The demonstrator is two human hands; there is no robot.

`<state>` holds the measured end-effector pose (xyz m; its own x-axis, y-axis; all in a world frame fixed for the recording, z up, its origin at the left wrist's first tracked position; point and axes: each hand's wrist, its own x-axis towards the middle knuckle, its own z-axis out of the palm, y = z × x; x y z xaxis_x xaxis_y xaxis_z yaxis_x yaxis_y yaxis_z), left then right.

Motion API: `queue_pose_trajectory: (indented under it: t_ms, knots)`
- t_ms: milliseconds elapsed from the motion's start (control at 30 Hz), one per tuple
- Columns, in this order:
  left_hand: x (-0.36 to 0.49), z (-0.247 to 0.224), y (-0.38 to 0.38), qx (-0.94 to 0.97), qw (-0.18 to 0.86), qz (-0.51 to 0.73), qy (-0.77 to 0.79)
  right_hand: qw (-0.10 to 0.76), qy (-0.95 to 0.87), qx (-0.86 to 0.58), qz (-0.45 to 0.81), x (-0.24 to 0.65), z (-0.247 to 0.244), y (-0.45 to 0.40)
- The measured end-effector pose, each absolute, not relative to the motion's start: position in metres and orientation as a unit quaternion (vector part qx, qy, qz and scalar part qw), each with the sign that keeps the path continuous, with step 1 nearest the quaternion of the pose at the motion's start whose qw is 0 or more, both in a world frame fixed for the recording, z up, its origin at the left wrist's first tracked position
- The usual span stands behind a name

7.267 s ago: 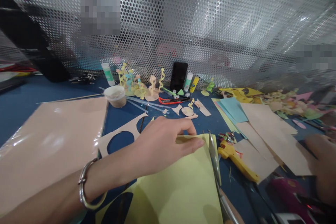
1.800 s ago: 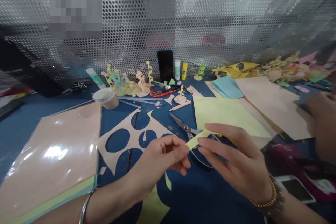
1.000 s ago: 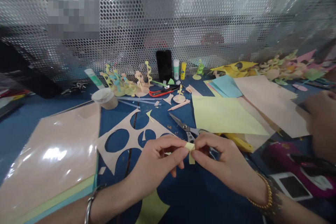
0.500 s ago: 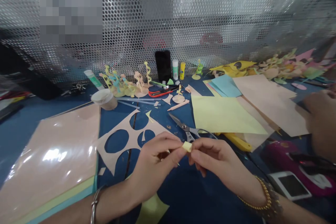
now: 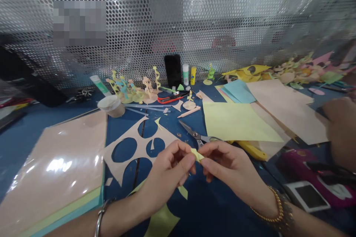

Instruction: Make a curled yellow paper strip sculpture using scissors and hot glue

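Note:
A small folded piece of yellow-green paper (image 5: 197,154) sits between my left hand (image 5: 169,166) and my right hand (image 5: 230,163), pinched by the fingertips of both. Part of it is hidden by my fingers. Just beyond my hands lie steel scissors with dark handles (image 5: 194,136). Under my left hand is a pale pink paper offcut with round holes (image 5: 141,147). A large yellow-green paper sheet (image 5: 236,122) lies beyond my right hand, apart from it.
Another person's hand (image 5: 340,129) rests at the right edge. A glossy pink paper stack (image 5: 50,166) lies at left. At the back stand paper sculptures (image 5: 125,89), a black phone (image 5: 172,71) and glue sticks (image 5: 185,74) before a perforated metal screen (image 5: 222,14).
The long yellow-green strip held earlier is now a small folded piece between my fingertips. The large yellow-green sheet has moved from under my left hand to the table's right side.

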<state>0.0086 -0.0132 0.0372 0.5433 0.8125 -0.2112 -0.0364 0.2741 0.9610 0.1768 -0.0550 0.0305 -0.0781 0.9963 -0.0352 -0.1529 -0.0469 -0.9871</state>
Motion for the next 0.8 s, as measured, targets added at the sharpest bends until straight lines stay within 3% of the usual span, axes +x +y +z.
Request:
queue_pose_trajectory:
  t_ms: [533, 800]
  knots:
    - [0.015, 0.038, -0.019, 0.401, 0.791, 0.281, 0.366, 0.511, -0.478, -0.469, 0.539, 0.181, 0.034, -0.052]
    - [0.013, 0.036, -0.018, 0.431, 0.787, 0.251, 0.365, 0.497, -0.634, -0.551, 0.219, 0.191, 0.035, -0.048]
